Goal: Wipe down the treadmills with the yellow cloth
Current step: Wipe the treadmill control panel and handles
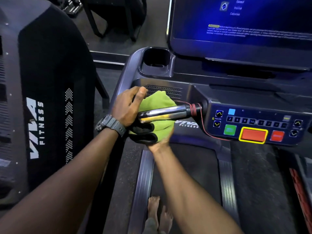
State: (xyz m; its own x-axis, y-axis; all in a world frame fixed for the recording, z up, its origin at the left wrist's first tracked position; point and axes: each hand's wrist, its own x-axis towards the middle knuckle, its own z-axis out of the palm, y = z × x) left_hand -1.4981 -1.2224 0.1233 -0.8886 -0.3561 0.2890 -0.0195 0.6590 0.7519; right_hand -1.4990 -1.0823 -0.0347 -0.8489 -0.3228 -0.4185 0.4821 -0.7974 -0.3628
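A yellow-green cloth (pixel 163 128) is wrapped behind and under the silver handlebar (pixel 170 111) that sticks out from the left of the treadmill console (pixel 253 107). My right hand (pixel 161 143) reaches up from below and grips the cloth; the cloth hides most of it and it looks blurred. My left hand (pixel 126 107), with a dark watch on the wrist, curls round the free end of the bar. A black object (pixel 143 133) sits under my left wrist against the cloth; what it is I cannot tell.
The console has coloured buttons (pixel 253 135) and a red cord (pixel 203 128) wound on the bar's base. Above are a lit blue screen (pixel 244 22) and a cup holder (pixel 157 59). A neighbouring black machine housing (pixel 42 81) stands at left. Bare feet (pixel 158 215) stand on the belt (pixel 185 174).
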